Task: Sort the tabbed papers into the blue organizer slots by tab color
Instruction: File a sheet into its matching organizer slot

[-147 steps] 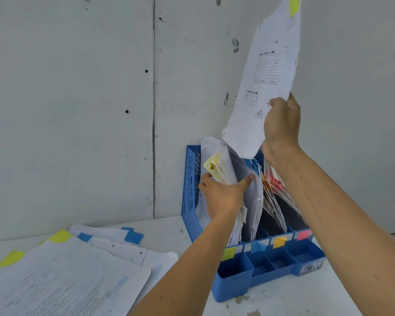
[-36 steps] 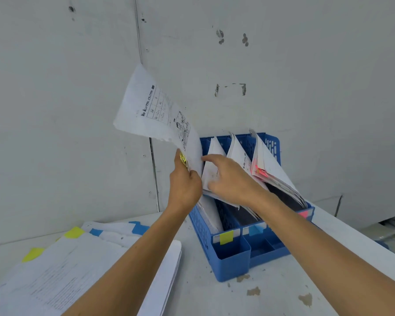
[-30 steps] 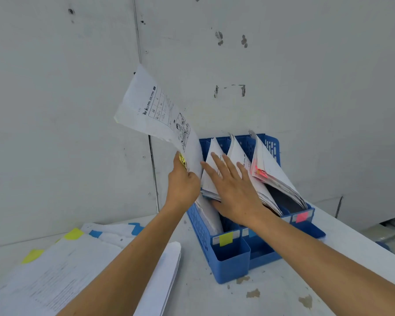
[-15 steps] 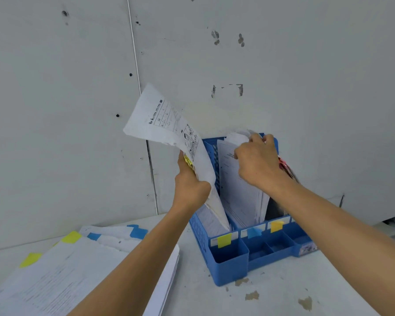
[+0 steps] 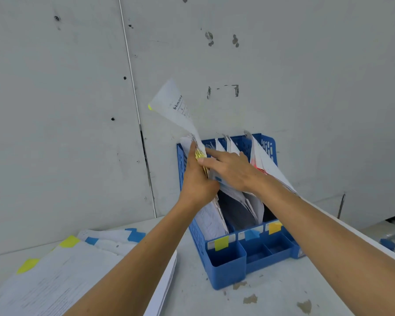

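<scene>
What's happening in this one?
A person is filing tabbed papers. The left hand grips a yellow-tabbed sheet at the leftmost slot of the blue organizer, the slot marked by a yellow label. The right hand, fingers mostly straight, presses against the papers in the neighbouring slots. Most of the sheet sticks up above the slot. A stack of tabbed papers lies on the table to the left.

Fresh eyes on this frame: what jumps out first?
At the blue organizer, the left grip holds a yellow-tabbed sheet that sticks up above the leftmost slot. The right grip touches the filed papers beside it. A pile of tabbed papers lies at lower left.
</scene>
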